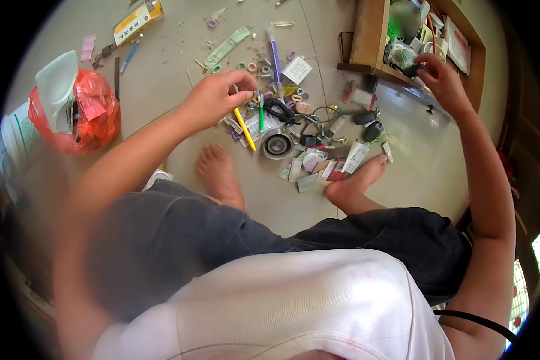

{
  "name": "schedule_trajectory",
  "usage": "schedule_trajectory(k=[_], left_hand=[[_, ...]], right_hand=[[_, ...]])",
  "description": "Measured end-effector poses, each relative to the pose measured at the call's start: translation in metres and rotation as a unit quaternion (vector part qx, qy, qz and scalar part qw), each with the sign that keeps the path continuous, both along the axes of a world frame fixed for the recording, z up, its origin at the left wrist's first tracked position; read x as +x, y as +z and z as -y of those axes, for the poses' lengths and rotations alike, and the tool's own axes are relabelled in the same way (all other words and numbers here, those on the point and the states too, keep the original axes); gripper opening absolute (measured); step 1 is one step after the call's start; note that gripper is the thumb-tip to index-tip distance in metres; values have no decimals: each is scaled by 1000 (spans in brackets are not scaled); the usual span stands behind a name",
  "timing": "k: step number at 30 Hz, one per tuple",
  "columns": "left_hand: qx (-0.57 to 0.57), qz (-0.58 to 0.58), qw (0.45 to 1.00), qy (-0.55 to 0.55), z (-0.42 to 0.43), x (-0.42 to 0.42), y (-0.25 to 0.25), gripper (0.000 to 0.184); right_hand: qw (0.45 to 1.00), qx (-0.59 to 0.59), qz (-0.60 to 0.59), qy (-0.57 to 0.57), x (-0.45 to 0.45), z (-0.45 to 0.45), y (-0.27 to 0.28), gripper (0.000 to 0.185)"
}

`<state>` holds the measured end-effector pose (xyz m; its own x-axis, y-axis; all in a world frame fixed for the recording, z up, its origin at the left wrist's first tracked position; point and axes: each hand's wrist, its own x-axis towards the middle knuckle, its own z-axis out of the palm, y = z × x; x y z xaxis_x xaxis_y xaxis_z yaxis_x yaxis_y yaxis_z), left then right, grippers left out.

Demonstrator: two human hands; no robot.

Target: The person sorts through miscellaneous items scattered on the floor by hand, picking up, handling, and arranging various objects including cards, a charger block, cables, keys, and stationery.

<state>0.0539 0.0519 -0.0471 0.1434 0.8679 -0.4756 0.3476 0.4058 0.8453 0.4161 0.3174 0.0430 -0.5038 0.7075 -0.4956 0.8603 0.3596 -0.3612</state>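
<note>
My left hand [219, 99] is over the floor pile, fingers curved and a gap showing between thumb and forefinger. Just below it lie a yellow pen [245, 129] and a green pen [261, 114]. A black hair tie [279, 111] and a round metal lid [278, 144] are close by. At the drawer's front edge, my right hand [441, 81] pinches a small black object [413, 70] whose kind I cannot make out. The wooden drawer [366, 42] holds mixed small items, among them a white box [457, 45].
A red plastic bag [99, 120] with things in it stands at the left. A yellow-and-white box [138, 23], a blue pen [129, 57] and a purple marker [274, 57] lie on the floor. Black key fobs [373, 131] and paper packets [355, 157] are near my right foot [357, 183].
</note>
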Motion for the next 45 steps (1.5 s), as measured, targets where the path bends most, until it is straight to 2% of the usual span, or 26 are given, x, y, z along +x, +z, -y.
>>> schedule_trajectory(k=[3, 5, 7, 9, 10, 12, 13, 15, 16, 19, 21, 22, 24, 25, 26, 27, 29, 32, 34, 35, 37, 39, 41, 43, 44, 45], left_hand=[[-10, 9, 1000, 4, 2, 1, -3, 16], [-11, 12, 1000, 4, 1, 1, -5, 16], [-29, 5, 1000, -2, -1, 6, -5, 16], [-49, -3, 999, -4, -1, 9, -5, 16], [-32, 0, 999, -21, -2, 10, -4, 17], [-19, 0, 999, -34, 3, 11, -4, 17], [-30, 5, 999, -32, 5, 10, -5, 17], [-42, 8, 999, -32, 7, 10, -4, 18], [-46, -4, 998, -37, 8, 9, -3, 18], [-68, -8, 997, -46, 9, 6, -4, 19], [-79, 9, 996, -49, 3, 9, -4, 21], [-63, 39, 997, -19, -1, 10, -2, 23], [-52, 127, 989, 49, -14, 13, 10, 29], [-51, 130, 989, 49, -23, 11, 19, 29], [-44, 191, 978, 68, -32, 8, 28, 29], [-38, 251, 963, 86, -40, 6, 35, 30], [-6, 221, 968, 115, -52, 2, 46, 29], [31, 181, 969, 162, -58, -17, 34, 29], [52, 165, 963, 208, -59, -34, 30, 28], [52, 167, 962, 208, -57, -44, 32, 28], [84, 71, 967, 232, -52, -72, 39, 29], [105, -18, 948, 301, -40, -107, 42, 30], [155, -132, 919, 338, -20, -155, 42, 33], [103, -219, 886, 395, 0, -195, 57, 34], [117, -281, 871, 385, 12, -213, 64, 33], [130, -343, 853, 372, 27, -234, 67, 33]], right_hand=[[999, 30, -37, 13, -22, 34, 6, 21], [990, -15, -123, 67, -32, 60, 8, 22], [947, -63, -177, 260, -40, 83, -3, 22], [920, -117, -117, 356, -40, 105, -22, 21], [919, -117, -118, 358, -38, 115, -34, 21], [908, -117, 14, 401, -33, 134, -60, 20], [907, -118, 11, 403, -29, 141, -73, 20], [884, -20, 64, 463, -25, 144, -95, 19], [884, -21, 62, 463, -28, 141, -100, 19], [902, -69, 46, 424, -36, 136, -97, 16], [947, -206, 7, 248, -55, 126, -67, 22], [954, -174, -91, 229, -61, 121, -66, 27], [945, -279, -132, 109, -92, 109, -45, 27], [931, -333, -135, 59, -112, 106, -33, 27], [913, -383, -138, 10, -131, 104, -22, 28], [918, -360, -162, 46, -148, 102, -15, 29], [921, -333, -184, 79, -174, 101, -11, 30], [908, -339, -245, 20, -189, 100, -13, 31], [890, -340, -295, -74, -188, 98, -9, 31], [891, -339, -294, -74, -177, 95, -10, 31], [900, -416, -128, -15, -134, 87, -15, 33], [918, -392, 58, 25, -84, 92, -27, 32], [906, -364, 165, 141, -24, 84, -44, 32], [931, -220, 247, 153, 20, 90, -50, 34], [931, -220, 247, 152, 34, 90, -54, 34], [943, -184, 256, 104, 46, 91, -58, 34]])
